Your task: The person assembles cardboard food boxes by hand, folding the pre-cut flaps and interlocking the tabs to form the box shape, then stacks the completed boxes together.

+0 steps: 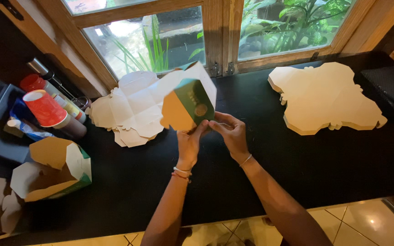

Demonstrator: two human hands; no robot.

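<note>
Head view, looking down: your left hand (189, 145) and right hand (231, 133) meet at centre frame, both grips grasping the lower edge of a partly folded carton (189, 98). That carton is green outside with a round gold mark, tan inside, with white flaps raised behind it. You hold it tilted above the black tabletop (251, 164), just in front of a flat white carton blank (133, 107) lying unfolded below the window (160, 36).

At right of frame a stack of flat blanks (327, 98) rests on the tabletop, well apart from your hands. At lower left sits a finished folded carton (53, 168), lid partly open. Upper left holds a red paper cup (45, 108) tipped on a stack of cups, beside a metal-topped cylinder. Thin bracelets show on both wrists.
</note>
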